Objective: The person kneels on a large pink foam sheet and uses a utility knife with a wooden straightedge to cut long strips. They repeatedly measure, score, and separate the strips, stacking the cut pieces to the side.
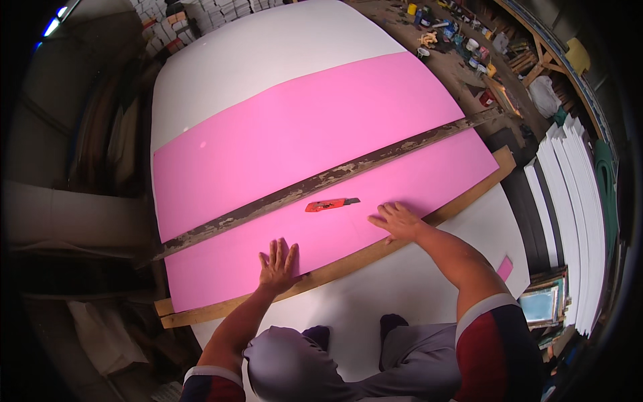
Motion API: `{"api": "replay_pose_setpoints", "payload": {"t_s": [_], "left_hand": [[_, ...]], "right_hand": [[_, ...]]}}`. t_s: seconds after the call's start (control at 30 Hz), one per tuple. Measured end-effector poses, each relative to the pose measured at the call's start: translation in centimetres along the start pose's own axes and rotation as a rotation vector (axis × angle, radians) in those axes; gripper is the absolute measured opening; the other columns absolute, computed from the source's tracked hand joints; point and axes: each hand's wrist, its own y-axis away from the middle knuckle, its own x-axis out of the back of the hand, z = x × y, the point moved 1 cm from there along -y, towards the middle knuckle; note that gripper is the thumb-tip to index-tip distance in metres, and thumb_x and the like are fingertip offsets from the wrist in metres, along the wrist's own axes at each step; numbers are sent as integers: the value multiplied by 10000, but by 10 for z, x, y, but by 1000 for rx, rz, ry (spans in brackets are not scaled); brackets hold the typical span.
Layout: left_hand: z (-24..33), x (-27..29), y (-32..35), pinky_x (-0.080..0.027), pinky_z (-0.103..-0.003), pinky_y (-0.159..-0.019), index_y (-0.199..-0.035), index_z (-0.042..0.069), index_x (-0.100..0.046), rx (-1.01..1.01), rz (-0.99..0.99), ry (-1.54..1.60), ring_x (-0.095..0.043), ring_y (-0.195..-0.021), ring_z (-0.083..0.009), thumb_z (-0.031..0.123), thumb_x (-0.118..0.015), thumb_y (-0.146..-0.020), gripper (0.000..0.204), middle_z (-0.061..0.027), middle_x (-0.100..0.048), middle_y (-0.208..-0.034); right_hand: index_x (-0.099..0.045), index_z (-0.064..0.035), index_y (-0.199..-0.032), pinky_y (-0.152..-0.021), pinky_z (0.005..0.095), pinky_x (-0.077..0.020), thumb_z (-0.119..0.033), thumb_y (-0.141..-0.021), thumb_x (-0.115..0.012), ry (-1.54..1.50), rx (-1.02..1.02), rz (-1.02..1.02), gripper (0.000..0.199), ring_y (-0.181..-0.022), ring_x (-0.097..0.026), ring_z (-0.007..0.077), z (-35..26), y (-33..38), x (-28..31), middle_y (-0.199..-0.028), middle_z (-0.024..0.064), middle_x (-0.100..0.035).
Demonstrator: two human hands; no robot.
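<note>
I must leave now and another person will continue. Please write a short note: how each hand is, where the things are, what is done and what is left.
Left hand: flat and open on the pink sheet, holding nothing.
Right hand: flat and open on the same sheet, fingers spread.
The worn wooden straightedge lies diagonally across the sheet. The red utility knife lies just below it, untouched.
Done: sheet laid on the white board, straightedge placed.
Left: no cut is visible along the straightedge.

Pink sheet (315, 134) lying flat, spread wide under both palms, near edge just below the fingertips. Red knife (329, 204) flat on the sheet, between and just ahead of the hands, untouched.
</note>
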Motion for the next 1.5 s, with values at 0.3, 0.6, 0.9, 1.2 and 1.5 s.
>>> {"api": "replay_pose_setpoints", "payload": {"t_s": [0.3, 0.6, 0.9, 1.2, 1.5], "left_hand": [[-9, 2, 12, -590, -598, -951, -1598, 95, -393, -251, 394, -243, -597, -1259, -562, 382, -629, -987, 715, -355, -510, -1469], [52, -21, 95, -578, -611, -866, -1372, 120, -633, -437, 356, -162, -702, -1074, -378, 462, -746, -825, 655, -220, -663, -1258], [36, 14, 30, -4, -733, -1230, -1694, 272, -111, -117, -125, 34, 98, -1591, -492, 926, -675, -656, 1350, -288, 46, -1725], [33, 25, 15, 38, -754, -1200, -1697, 313, -5, -152, -514, 78, 256, -1538, -527, 876, -694, -714, 1325, -328, 194, -1689], [40, 26, 17, 27, -741, -1218, -1687, 383, 12, -90, -539, 33, 208, -1561, -513, 840, -708, -737, 1277, -271, 173, -1716]], "right_hand": [[-475, -51, -1555, -754, 506, -637, -179, -958, -580, 403, 159, 371, 619, -984, -700, 479, 4, 12, -34, -1252, 382, -630], [-654, -56, -1383, -686, 500, -631, -202, -943, -598, 299, 205, 529, 467, -884, -714, 426, -59, 108, -46, -1083, 325, -707], [-591, -110, -1449, -1081, 498, -460, -418, -875, -768, -211, -67, 533, 674, -1305, -556, 338, -4, 24, -23, -1392, 168, -604], [-518, -478, -1512, -1231, 542, -335, -331, -926, -735, -254, -112, 446, 642, -1363, -493, 297, 59, -103, -16, -1420, 112, -559], [-424, -520, -1550, -1264, 488, -309, -338, -981, -677, -209, -258, 441, 649, -1481, -398, 317, 111, -210, 21, -1559, 131, -468]]}}
